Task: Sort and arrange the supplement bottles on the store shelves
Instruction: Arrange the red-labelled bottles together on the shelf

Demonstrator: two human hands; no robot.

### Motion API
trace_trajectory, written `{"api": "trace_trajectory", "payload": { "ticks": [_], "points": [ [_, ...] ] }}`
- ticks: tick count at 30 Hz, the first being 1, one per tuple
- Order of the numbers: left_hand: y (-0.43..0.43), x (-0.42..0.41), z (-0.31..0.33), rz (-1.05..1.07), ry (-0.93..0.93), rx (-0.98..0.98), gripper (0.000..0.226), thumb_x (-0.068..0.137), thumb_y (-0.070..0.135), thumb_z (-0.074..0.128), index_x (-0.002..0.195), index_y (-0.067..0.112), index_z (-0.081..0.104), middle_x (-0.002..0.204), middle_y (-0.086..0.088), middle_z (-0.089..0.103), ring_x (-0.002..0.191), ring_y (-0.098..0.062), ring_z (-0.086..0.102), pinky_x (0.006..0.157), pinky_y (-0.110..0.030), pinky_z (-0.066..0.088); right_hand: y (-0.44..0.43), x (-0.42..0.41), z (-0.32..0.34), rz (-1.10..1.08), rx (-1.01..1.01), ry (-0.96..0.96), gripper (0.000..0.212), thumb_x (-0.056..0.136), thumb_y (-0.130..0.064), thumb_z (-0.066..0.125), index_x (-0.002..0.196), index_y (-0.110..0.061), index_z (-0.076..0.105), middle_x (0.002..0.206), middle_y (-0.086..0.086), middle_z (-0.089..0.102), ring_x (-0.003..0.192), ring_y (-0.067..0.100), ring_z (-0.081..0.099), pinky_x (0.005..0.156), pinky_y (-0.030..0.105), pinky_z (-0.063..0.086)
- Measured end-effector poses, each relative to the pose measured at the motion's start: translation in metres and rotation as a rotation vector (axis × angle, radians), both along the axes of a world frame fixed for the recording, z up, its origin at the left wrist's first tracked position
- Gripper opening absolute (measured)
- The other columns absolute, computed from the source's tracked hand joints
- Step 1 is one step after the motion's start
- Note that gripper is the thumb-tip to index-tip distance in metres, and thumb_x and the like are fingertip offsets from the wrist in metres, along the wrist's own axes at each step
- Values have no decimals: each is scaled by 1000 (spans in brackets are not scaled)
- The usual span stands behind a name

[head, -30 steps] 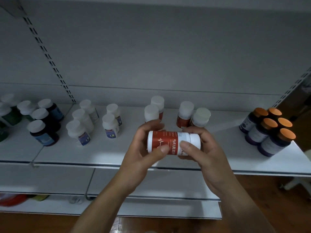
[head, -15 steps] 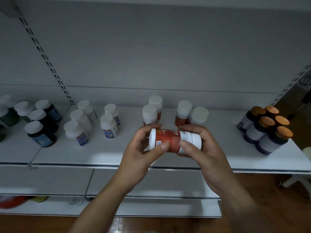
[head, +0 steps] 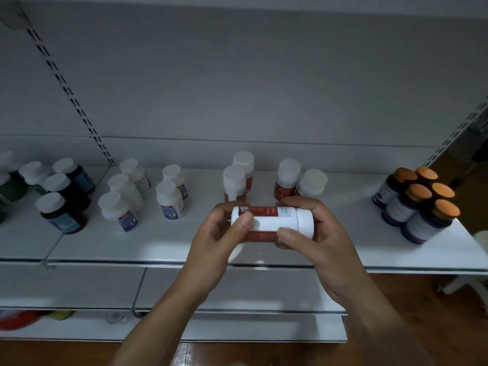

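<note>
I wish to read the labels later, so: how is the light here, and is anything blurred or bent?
Head view: dim overall, with a brighter patch on the shelf front; the held bottle shows red and white, its print unreadable; the far-left bottles are dark and soft; the wide lens slants the slotted upright.

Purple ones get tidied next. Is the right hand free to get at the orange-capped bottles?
Probably not yet: the right hand grips the cap end of the red-labelled bottle, with the left hand holding its base. Nothing stands between it and the orange-capped bottles, so once it lets go, likely yes.
</note>
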State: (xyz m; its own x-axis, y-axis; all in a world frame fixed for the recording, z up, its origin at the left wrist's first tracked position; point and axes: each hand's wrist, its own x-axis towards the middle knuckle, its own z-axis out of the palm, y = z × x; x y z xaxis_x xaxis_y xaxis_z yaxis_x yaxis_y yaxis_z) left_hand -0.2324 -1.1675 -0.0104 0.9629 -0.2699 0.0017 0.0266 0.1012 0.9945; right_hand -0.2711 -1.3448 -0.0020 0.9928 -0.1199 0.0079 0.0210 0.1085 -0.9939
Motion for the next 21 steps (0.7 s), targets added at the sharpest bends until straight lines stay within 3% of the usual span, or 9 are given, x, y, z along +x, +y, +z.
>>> {"api": "trace_trajectory", "payload": {
  "ticks": [4, 8, 12, 14, 17, 21],
  "points": [
    [3, 3, -4, -49, -56, -9, 53, 77, 20, 69, 128, 18, 53, 115, -2, 66, 103, -13, 66, 83, -24, 55, 0, 2, 0, -55, 31, 39, 41, 73, -31, 75, 112, -25, 64, 105, -1, 72, 97, 20, 70, 72, 29, 58],
    [-1, 4, -1, 8, -44, 12, 39, 78, 35, 67, 113, 21, 61, 100, 2, 70, 90, -15, 69, 75, -25, 57, 0, 1, -2, 1, -12, -2, 46, 75, -20, 75, 118, -30, 62, 112, -1, 67, 102, 18, 67, 77, 31, 58],
    [2, 5, -9, -4, -102, 142, 53, 72, 55, 69, 119, 34, 56, 109, 14, 67, 103, -9, 65, 88, -29, 54, 1, 2, -2, -79, -21, 8, 47, 74, -29, 81, 117, -29, 62, 105, -4, 70, 96, 16, 68, 71, 27, 57],
    [3, 5, -12, -38, -250, 278, 58, 75, 53, 69, 128, 38, 50, 121, 18, 59, 114, -9, 58, 94, -25, 49, 2, 3, -1, -110, -53, 3, 51, 69, -32, 76, 118, -28, 61, 106, -5, 70, 94, 13, 68, 70, 25, 56],
    [2, 7, -21, -45, -535, 538, 54, 77, 52, 67, 127, 41, 49, 126, 25, 52, 123, 0, 47, 100, -11, 35, 5, 6, -3, -133, -132, -25, 56, 69, -30, 77, 122, -29, 59, 110, -9, 68, 100, 7, 66, 79, 26, 55],
    [-8, 5, -26, -10, -522, 613, 60, 75, 57, 66, 129, 38, 49, 119, 24, 53, 115, 6, 47, 93, -6, 34, 11, 8, -6, -125, -338, -35, 58, 74, -29, 83, 125, -37, 56, 112, -22, 63, 107, 2, 60, 90, 31, 53]
  ]
}}
